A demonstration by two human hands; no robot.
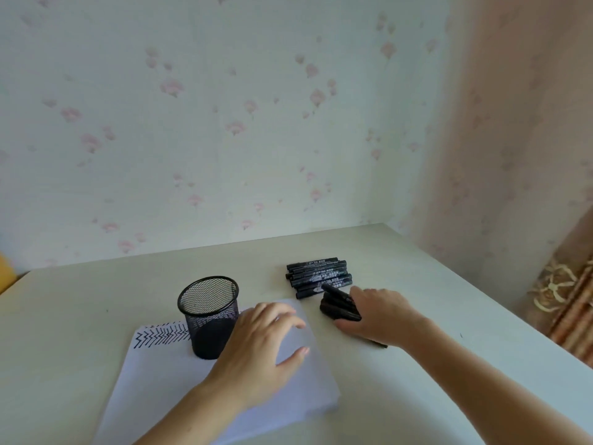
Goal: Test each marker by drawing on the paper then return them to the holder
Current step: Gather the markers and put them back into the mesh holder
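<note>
Markers [340, 306] bunch part-hidden in right hand [378, 316] grip | left hand [256, 345] flat, relaxed on paper [179, 380]

On the table [96, 303] the paper [167, 380] lies nearest me, left of centre. The holder [208, 316] stands upright on the paper's far part; zigzag marks [160, 335] lie just left of it. My left hand [256, 345] is over the paper, right of the holder. Right of the paper and farther back I see a row of markers [317, 276]. My right hand [378, 313] is just before that row, on a bunch of markers [340, 306].
</note>
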